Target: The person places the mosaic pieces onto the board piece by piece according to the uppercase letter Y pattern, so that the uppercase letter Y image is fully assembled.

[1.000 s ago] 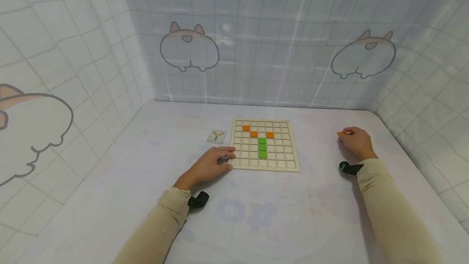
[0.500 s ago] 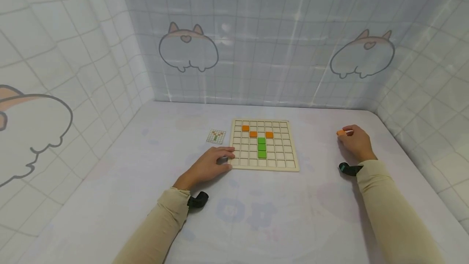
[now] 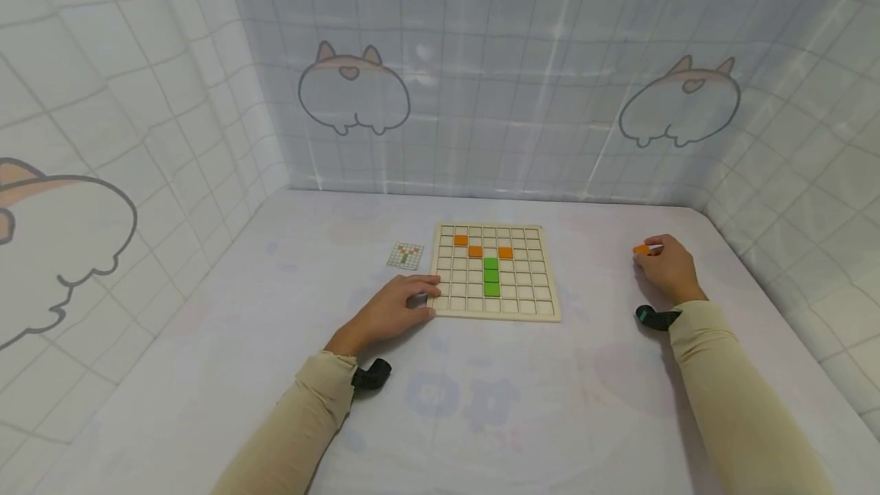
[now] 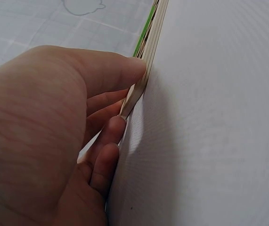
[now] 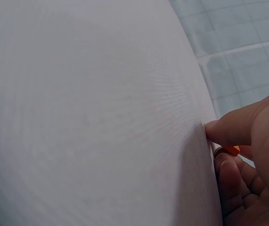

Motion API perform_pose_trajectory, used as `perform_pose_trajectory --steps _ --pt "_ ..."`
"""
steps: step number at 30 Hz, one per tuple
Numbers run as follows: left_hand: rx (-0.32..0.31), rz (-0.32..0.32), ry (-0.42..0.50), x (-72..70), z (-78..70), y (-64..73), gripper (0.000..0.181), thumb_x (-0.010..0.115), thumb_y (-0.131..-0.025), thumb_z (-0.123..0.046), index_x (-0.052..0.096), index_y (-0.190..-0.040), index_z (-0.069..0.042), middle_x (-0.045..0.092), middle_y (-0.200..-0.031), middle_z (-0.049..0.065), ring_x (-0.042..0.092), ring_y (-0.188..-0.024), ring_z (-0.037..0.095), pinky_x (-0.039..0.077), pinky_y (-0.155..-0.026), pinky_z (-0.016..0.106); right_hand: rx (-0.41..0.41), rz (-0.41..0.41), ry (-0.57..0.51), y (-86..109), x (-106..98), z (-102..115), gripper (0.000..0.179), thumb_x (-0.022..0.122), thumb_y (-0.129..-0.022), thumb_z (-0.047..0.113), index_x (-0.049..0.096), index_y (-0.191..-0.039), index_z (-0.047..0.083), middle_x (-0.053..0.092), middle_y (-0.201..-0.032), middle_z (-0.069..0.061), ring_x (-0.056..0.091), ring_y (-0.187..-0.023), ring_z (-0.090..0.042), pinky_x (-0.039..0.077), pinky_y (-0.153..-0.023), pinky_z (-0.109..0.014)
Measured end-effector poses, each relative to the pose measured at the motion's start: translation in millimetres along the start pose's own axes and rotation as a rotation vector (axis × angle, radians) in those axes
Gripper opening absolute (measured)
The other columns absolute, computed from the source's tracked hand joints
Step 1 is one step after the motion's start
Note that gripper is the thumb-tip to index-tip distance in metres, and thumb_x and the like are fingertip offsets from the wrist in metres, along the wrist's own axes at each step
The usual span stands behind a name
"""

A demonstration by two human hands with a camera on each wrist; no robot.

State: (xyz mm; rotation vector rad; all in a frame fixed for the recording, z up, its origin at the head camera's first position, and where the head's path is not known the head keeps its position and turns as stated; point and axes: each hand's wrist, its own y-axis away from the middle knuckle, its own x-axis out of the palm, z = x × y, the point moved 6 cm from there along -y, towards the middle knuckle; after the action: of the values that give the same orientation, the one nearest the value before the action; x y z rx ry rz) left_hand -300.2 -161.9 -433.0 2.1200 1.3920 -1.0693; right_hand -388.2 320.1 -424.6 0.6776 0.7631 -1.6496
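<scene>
A wooden grid board (image 3: 522,312) lies on the table with several orange and green square tiles in its cells. My left hand (image 3: 388,312) rests at the board's near left corner. Its fingertips touch the left border, and the thumb (image 4: 120,70) lies against the corner edge in the left wrist view. Off to the right, my right hand (image 3: 670,266) pinches an orange tile (image 3: 642,250) between thumb and fingers, low over the table. Only a sliver of that tile (image 5: 232,149) shows in the right wrist view.
Left of the board lies a small card (image 3: 406,256) printed with a coloured grid pattern. A patterned white cloth covers the table (image 3: 550,403). Tiled-print walls (image 3: 481,98) with animal drawings enclose the back and both sides.
The orange tile has turned slightly in my right hand's fingers, while that hand stays in nearly the same place. My left hand and the board tiles have not moved.
</scene>
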Motion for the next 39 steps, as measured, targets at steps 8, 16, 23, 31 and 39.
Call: perform_pose_trajectory --steps 8,16,23,31,39 --pt "-0.001 0.0 0.002 0.0 0.5 -0.7 0.034 0.073 -0.092 -0.022 0.069 -0.126 -0.017 0.05 -0.148 -0.01 0.041 -0.137 0.022 0.033 -0.112 0.043 0.011 0.001 -0.022 -0.1 0.6 -2.6 0.047 0.059 -0.098 0.018 0.047 -0.132 -0.013 0.053 -0.115 -0.032 0.053 -0.102 -0.044 0.047 -0.084 -0.051" --pt "0.0 -0.006 0.004 -0.8 0.7 1.2 0.034 0.073 -0.092 -0.022 0.069 -0.126 -0.017 0.051 -0.148 -0.01 0.04 -0.138 0.022 0.032 -0.113 0.043 0.011 -0.004 -0.032 0.0 0.6 -2.8 0.05 0.059 -0.097 0.019 0.046 -0.13 -0.015 0.051 -0.117 -0.033 0.052 -0.105 -0.046 0.046 -0.089 -0.054" --pt "0.001 -0.004 0.013 0.3 0.8 -0.1 0.034 0.073 -0.093 -0.022 0.069 -0.126 -0.018 0.05 -0.148 -0.011 0.041 -0.137 0.021 0.033 -0.112 0.042 0.02 0.001 -0.038 0.5 0.0 -4.8 0.05 0.06 -0.098 0.02 0.045 -0.131 -0.015 0.05 -0.116 -0.032 0.052 -0.105 -0.046 0.046 -0.086 -0.052" --pt "0.0 0.008 0.0 1.3 -1.4 1.5 0.035 0.072 -0.093 -0.023 0.068 -0.127 -0.016 0.05 -0.149 -0.009 0.041 -0.138 0.022 0.032 -0.113 0.043 0.038 -0.008 -0.087 3.3 -1.1 0.8 0.05 0.061 -0.097 0.02 0.047 -0.132 -0.013 0.052 -0.116 -0.03 0.053 -0.103 -0.042 0.048 -0.076 -0.037" --pt "0.007 -0.005 -0.008 -0.5 -0.5 -0.6 0.035 0.073 -0.092 -0.022 0.069 -0.126 -0.016 0.051 -0.148 -0.009 0.041 -0.137 0.022 0.032 -0.112 0.043 0.053 0.04 -0.235 -0.7 2.3 14.5 0.052 0.06 -0.099 0.022 0.045 -0.138 -0.008 0.052 -0.118 -0.026 0.064 -0.088 -0.026 0.052 -0.062 -0.019"
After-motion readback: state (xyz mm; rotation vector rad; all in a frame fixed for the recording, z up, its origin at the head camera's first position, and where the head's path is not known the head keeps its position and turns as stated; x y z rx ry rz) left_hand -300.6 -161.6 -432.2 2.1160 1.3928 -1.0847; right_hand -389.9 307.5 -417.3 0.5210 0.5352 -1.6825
